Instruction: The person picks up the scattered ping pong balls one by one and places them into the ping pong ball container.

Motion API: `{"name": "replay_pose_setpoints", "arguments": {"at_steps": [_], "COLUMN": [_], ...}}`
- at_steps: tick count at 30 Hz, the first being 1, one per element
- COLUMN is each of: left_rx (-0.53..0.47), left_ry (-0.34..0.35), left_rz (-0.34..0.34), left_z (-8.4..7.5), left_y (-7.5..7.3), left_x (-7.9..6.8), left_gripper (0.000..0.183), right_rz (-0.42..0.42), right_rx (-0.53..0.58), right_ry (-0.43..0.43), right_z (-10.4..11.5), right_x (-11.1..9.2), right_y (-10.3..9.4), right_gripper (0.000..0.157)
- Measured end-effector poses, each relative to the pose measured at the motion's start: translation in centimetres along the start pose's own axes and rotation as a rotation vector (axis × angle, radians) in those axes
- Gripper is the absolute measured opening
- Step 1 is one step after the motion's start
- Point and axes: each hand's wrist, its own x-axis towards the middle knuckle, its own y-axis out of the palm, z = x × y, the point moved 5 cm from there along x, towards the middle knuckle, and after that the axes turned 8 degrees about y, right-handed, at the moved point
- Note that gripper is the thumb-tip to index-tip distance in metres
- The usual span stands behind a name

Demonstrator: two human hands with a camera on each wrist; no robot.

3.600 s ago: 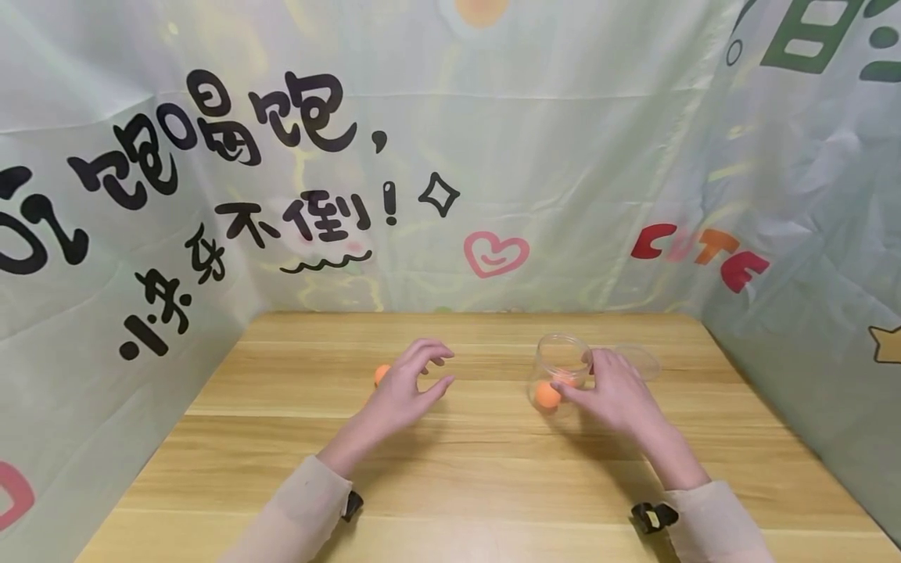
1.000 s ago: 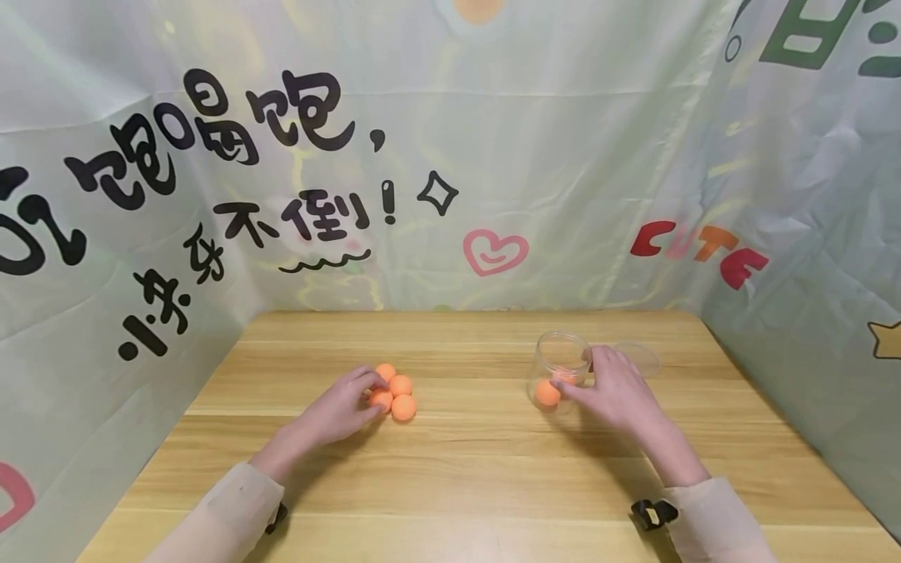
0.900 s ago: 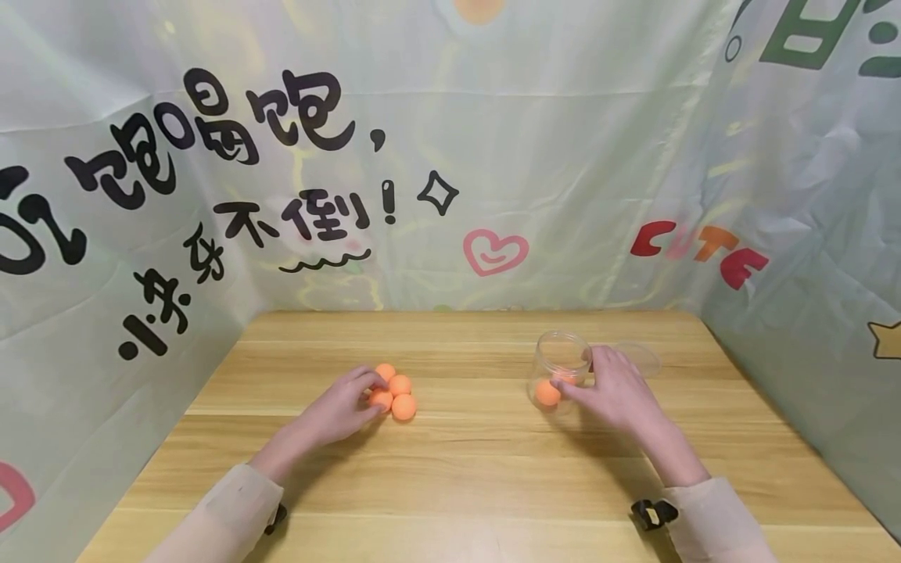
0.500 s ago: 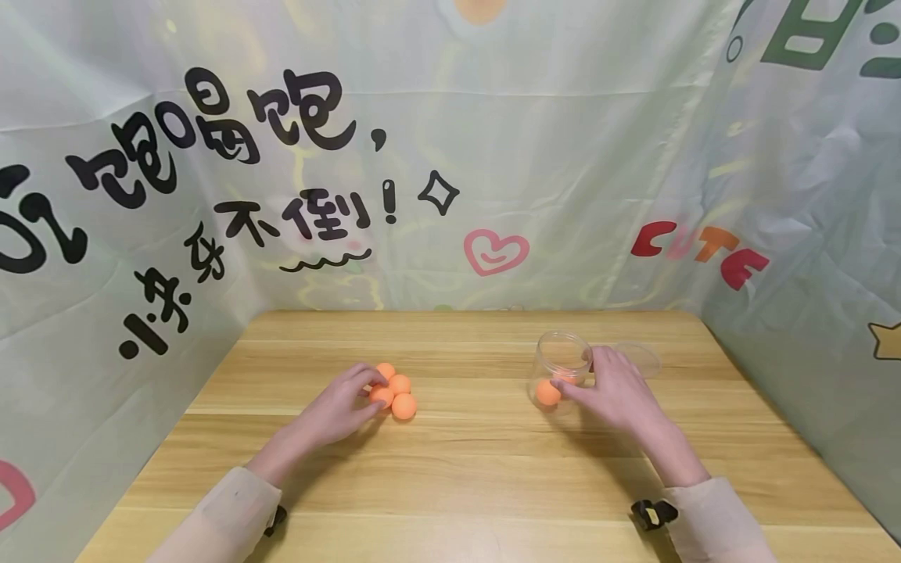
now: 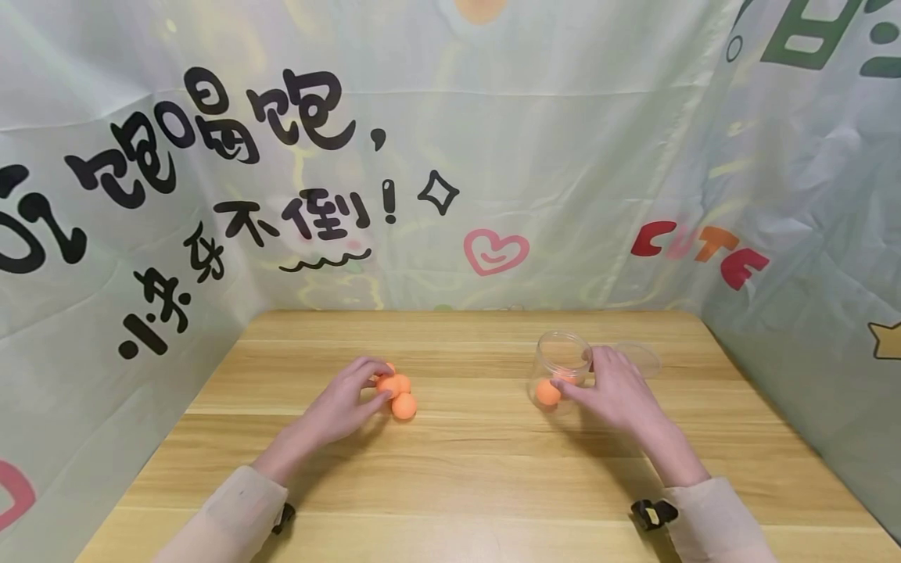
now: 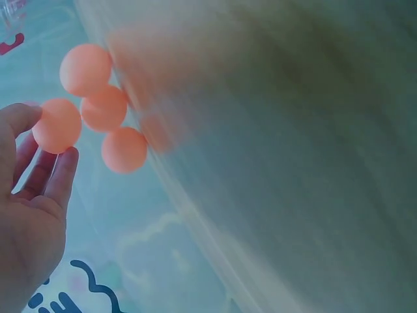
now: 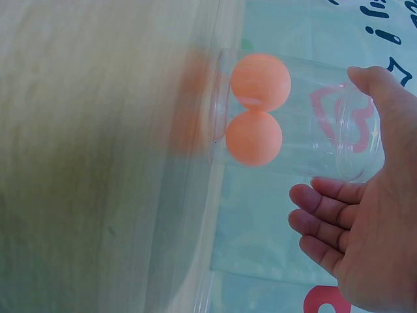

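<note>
While the right hand (image 5: 611,391) holds the clear jar (image 5: 558,367), the left hand (image 5: 346,405) has now pinched one orange ball (image 6: 57,125) off the cluster mid-table.

tabletop (image 6: 293,130) blurred in both wrist views, lid (image 5: 644,357) half hidden behind right hand (image 5: 615,391)

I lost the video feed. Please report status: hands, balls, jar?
Left hand pinches one orange ball. Right hand holds clear jar, two balls inside. Nothing blocks.
</note>
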Motion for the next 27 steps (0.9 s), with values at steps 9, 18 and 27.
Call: {"name": "replay_pose_setpoints", "arguments": {"at_steps": [9, 18, 27], "left_rx": [-0.074, -0.090, -0.139], "left_ry": [-0.032, -0.033, -0.075], "left_rz": [-0.067, -0.087, -0.093], "left_z": [-0.7, -1.2, -1.8], "left_y": [0.5, 1.2, 1.9], "left_x": [1.1, 1.9, 2.7], "left_gripper": [0.029, 0.028, 0.030], "right_rz": [0.000, -0.007, -0.005], "right_rx": [0.005, 0.005, 0.000], "right_ry": [0.002, 0.002, 0.001], "right_z": [-0.1, 0.0, 0.1], "right_x": [0.0, 0.0, -0.1], "right_y": [0.1, 0.1, 0.0], "right_gripper": [0.084, 0.083, 0.083]}}
